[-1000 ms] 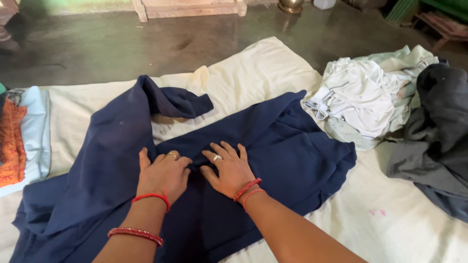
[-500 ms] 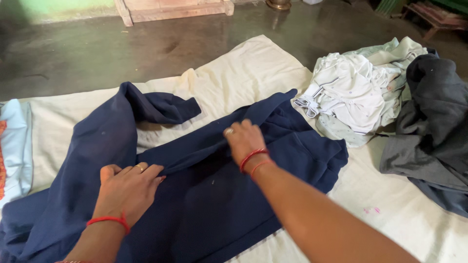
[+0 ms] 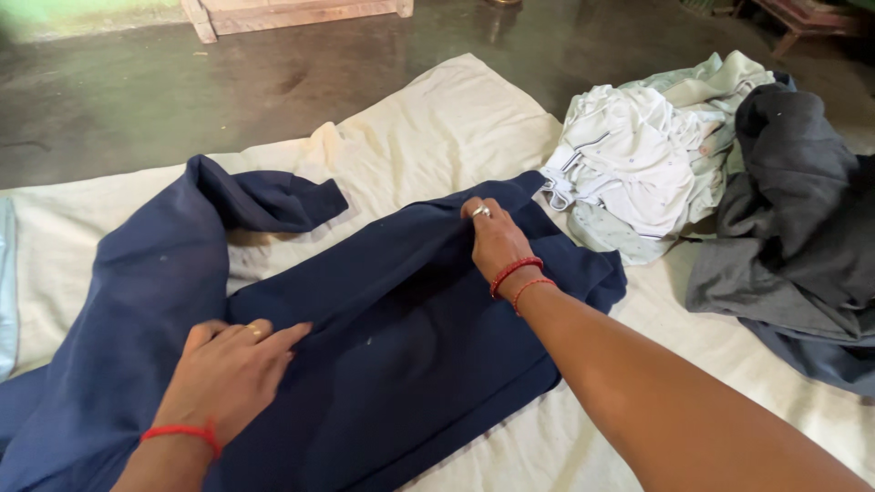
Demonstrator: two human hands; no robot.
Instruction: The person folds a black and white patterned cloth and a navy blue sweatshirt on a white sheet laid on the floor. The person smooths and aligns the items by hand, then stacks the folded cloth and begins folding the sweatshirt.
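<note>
Two bare hands work on a dark blue garment point(image 3: 392, 328) spread over a cream sheet point(image 3: 437, 137) that lies on the floor. Left hand point(image 3: 228, 369): palm down, fingers flat and released, pressing the cloth near its middle fold; a ring and a red thread bracelet are visible. Right hand point(image 3: 497, 239): reached forward, its grip pinched on the far edge of the blue garment, with a ring on one finger and red bracelets at the wrist. One sleeve or flap of the garment is turned back at upper left, leaving a patch of sheet bare beneath it.

Surface and room: the sheet is creased and bears faint marks; beyond it runs a dark, dull-shining concrete floor point(image 3: 137, 100). A pile of pale white and mint clothes point(image 3: 638, 164) rests at the sheet's right corner, just beside the blue garment. A grey garment point(image 3: 802, 219) is heaped against that pile, further right. A wooden frame point(image 3: 292, 14) stands at the floor's far edge, before a green wall.
</note>
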